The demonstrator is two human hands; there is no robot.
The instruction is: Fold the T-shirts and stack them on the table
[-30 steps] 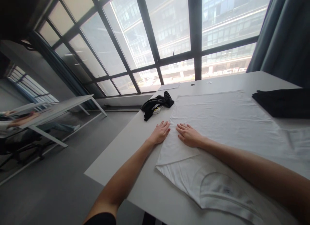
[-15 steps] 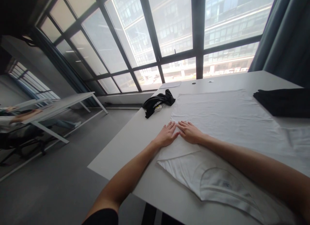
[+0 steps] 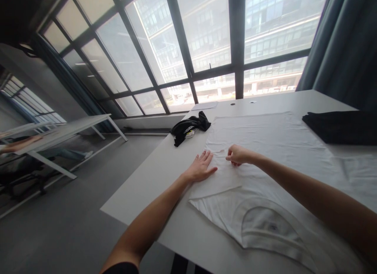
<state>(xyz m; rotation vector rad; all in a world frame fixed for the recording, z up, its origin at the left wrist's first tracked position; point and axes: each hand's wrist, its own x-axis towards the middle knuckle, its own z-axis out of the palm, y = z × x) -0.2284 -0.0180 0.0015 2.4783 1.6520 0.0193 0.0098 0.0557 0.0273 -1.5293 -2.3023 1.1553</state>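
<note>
A white T-shirt [image 3: 265,144] lies spread over the white table, its round neckline toward me and one side folded inward. My left hand [image 3: 202,166] rests flat on the shirt's left edge, fingers stretched out and the thumb apart. To its right, my right hand [image 3: 239,155] is at the shirt's surface with the fingers curled and the fingertips together. Whatever those fingertips may pinch is hidden. A small raised crease shows in the cloth between the two hands.
On the table [image 3: 141,193], a crumpled black garment [image 3: 191,126] with white lettering lies at the left edge, and folded black cloth [image 3: 341,126] at the right. Windows and a curtain [image 3: 332,50] stand behind. Another person's arm [image 3: 22,144] rests on a far table.
My right hand has left its place beside the left hand, shifted right and curled its fingers. My left hand stays flat, slightly lower with the fingers more spread. The view has shifted slightly.
</note>
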